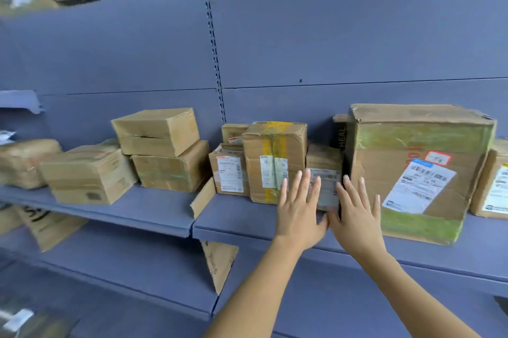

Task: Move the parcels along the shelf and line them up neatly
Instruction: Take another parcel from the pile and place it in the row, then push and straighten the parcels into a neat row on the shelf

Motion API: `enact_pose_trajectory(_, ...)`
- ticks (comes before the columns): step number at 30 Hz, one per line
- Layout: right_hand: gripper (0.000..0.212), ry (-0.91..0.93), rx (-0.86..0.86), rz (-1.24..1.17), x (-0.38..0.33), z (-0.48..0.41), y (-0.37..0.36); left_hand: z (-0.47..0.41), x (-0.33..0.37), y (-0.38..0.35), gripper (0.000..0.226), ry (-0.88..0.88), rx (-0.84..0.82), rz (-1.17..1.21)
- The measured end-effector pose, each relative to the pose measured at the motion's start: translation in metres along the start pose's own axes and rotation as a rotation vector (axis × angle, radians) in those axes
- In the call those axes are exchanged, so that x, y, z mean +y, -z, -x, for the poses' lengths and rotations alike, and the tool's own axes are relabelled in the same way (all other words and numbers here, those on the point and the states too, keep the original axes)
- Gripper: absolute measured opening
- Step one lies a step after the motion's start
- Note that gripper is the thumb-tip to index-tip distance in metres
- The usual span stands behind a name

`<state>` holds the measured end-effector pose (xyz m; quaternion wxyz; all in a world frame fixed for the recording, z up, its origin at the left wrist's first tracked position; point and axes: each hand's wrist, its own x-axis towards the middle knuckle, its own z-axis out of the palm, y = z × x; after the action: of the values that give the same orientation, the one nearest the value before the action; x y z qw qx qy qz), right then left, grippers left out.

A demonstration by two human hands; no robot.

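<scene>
Two hands are seen, both spread flat with fingers straight and nothing gripped. The left hand [299, 211] is raised before the right edge of the taped box [275, 156] and the left part of the small box [324, 161]. The right hand [357, 216] is raised between the small box and the big box [417, 172]. Whether the fingertips are pressed on the cardboard cannot be told. The thumbs are brought close together below the small box.

Eleven parcels are counted on the shelf [236, 214]. From the left are found a wrapped parcel [24, 161], a low box [88, 175], a top box [156, 131] stacked on a bottom box [170, 167], a labelled box [231, 172] with a back box [233, 131] above it, the taped box, the small box, a black box [339, 134] behind it, the big box, and an edge box [494, 181].
</scene>
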<state>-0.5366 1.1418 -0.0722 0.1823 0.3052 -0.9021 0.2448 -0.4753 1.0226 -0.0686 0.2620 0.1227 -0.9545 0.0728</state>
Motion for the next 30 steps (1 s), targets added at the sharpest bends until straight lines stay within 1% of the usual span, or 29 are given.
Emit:
enact_pose_trajectory(2, 0.057, 0.055, -0.001, -0.056, -0.030, -0.006, -0.012, 0.006, -0.038, 0.006, 0.075, 0.038, 0.039, -0.026)
enact_pose_trajectory(5, 0.053, 0.151, 0.002, -0.086, -0.072, -0.015, -0.034, 0.019, -0.094, 0.018, 0.076, 0.157, 0.050, -0.056)
enact_pose_trajectory(8, 0.058, 0.219, 0.013, -0.090, -0.116, -0.024, -0.062, 0.043, -0.146, 0.030, 0.073, 0.231, 0.039, -0.072)
enact_pose_trajectory(14, 0.063, 0.342, -0.042, -0.172, -0.227, -0.029, -0.109, 0.095, -0.256, 0.047, 0.072, 0.370, 0.020, -0.182)
enact_pose_trajectory(17, 0.058, 0.371, -0.097, -0.245, -0.279, -0.032, -0.123, 0.121, -0.305, 0.056, 0.072, 0.424, 0.012, -0.228)
enact_pose_trajectory(20, 0.061, 0.413, -0.114, -0.301, -0.322, -0.036, -0.140, 0.146, -0.347, 0.064, 0.067, 0.461, 0.023, -0.266)
enact_pose_trajectory(26, 0.061, 0.501, -0.210, -0.305, -0.390, -0.038, -0.172, 0.171, -0.411, 0.073, 0.065, 0.542, -0.011, -0.282)
enact_pose_trajectory(30, 0.060, 0.562, -0.196, -0.337, -0.424, -0.055, -0.197, 0.172, -0.445, 0.068, 0.060, 0.565, -0.002, -0.282)
